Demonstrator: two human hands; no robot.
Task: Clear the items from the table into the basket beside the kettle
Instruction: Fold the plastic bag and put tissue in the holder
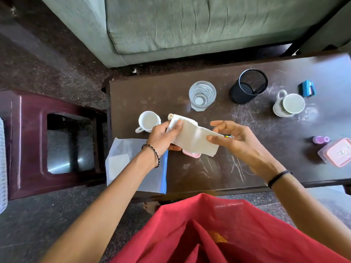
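The left hand's fingers are curling round one end of a white folded paper napkin, thumb pressing on top, gripping it above the near left part of the dark brown scratched wooden table. The right hand is lying loosely spread at the napkin's other end, its forefinger tip touching the paper and its thumb standing clear of it, so no pinch is showing.

A pink plastic piece is peeking out just under the napkin, and one clear plastic zip bag with a blue edge is overhanging the table's left end beneath the left wrist.

Two white ceramic mugs are standing well apart — a plain one just beside the left hand, a patterned one far right. Between them are sitting one clear glass tumbler and one black mesh pen cup. At the right edge are lying one small blue block, one small purple bottle and one clear plastic box with a pink lid.

A maroon plastic stool is standing left of the table — a grey-green sofa beyond.
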